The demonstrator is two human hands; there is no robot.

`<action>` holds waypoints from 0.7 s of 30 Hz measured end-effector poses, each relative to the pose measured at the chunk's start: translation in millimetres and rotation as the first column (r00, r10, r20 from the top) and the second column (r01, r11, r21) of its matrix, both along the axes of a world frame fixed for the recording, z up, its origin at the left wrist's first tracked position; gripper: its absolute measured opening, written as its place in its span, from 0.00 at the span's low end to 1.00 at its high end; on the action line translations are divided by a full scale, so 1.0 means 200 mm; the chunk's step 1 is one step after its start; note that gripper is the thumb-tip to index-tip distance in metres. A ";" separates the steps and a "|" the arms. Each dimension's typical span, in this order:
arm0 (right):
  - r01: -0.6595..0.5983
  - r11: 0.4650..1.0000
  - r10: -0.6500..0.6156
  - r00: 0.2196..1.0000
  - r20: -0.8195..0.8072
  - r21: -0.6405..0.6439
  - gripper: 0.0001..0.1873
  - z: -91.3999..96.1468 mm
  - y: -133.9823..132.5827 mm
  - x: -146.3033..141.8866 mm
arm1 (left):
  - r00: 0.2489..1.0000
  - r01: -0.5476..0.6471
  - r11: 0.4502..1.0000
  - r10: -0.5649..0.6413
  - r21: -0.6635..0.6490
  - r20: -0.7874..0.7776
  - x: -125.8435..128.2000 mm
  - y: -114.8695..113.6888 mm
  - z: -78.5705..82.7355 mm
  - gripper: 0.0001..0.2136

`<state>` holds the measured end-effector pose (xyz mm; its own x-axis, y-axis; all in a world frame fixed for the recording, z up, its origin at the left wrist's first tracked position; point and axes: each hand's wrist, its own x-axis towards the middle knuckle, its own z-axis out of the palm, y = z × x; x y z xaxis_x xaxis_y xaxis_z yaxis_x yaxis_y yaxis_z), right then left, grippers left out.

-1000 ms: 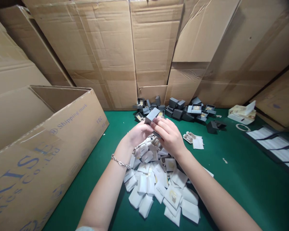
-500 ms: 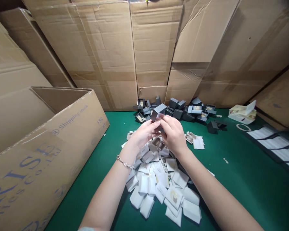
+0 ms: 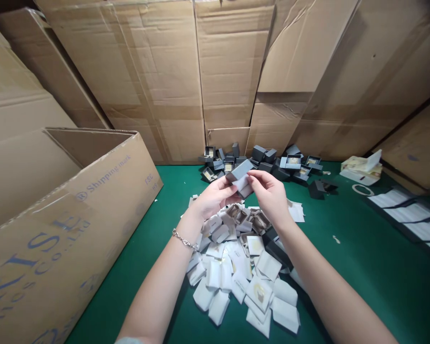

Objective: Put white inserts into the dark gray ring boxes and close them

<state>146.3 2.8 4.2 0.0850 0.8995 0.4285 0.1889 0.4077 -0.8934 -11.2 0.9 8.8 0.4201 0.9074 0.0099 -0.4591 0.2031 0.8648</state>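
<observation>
Currently both hands are raised above the middle of the green felt-covered table (image 3: 361,267), holding one small grey rectangular cardboard box (image 3: 239,169) between them. The left hand (image 3: 215,198) is closed on the box from below and from the left, with its thumb and fingers curled against the underside. The right hand (image 3: 272,195) grips the same box at its right end, pinching a paler grey part at the lower edge with its fingertips. Whether that part is a lid or an insert cannot be told. The box is tilted with its far end up and hangs clear of the table. It sits just in front of the heap of dark grey boxes (image 3: 268,162) at the back edge, several of which lie open. A silver chain bracelet (image 3: 184,241) sits on the left wrist.

Directly below the hands and forearms lies a loose pile of white padded cards (image 3: 236,282), some showing gold print. One dark grey box (image 3: 277,248) rests among them beside the right forearm. A single dark box (image 3: 317,188) stands apart to the right of the heap. Further right are a stack of cream paper packets (image 3: 360,167) and a white ring (image 3: 361,189) lying flat on the table. A large open brown cardboard carton with blue lettering (image 3: 75,210) occupies the left side. Flattened brown cardboard sheets (image 3: 232,71) lean along the back.
</observation>
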 end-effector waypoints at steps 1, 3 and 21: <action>0.002 1.000 -0.003 1.000 -0.017 -0.014 0.12 0.00 0.00 0.00 | 1.000 0.010 1.000 -0.010 0.006 0.007 0.00 0.00 0.00 0.16; 0.009 0.999 -0.010 0.999 -0.043 -0.033 0.12 0.01 0.00 0.00 | 1.000 0.017 1.000 -0.018 0.016 0.014 0.01 -0.01 0.00 0.16; -0.107 0.979 0.037 0.933 -0.359 -0.176 0.15 0.00 0.01 -0.03 | 0.964 -0.237 0.967 0.246 0.089 -0.105 0.11 0.00 -0.03 0.14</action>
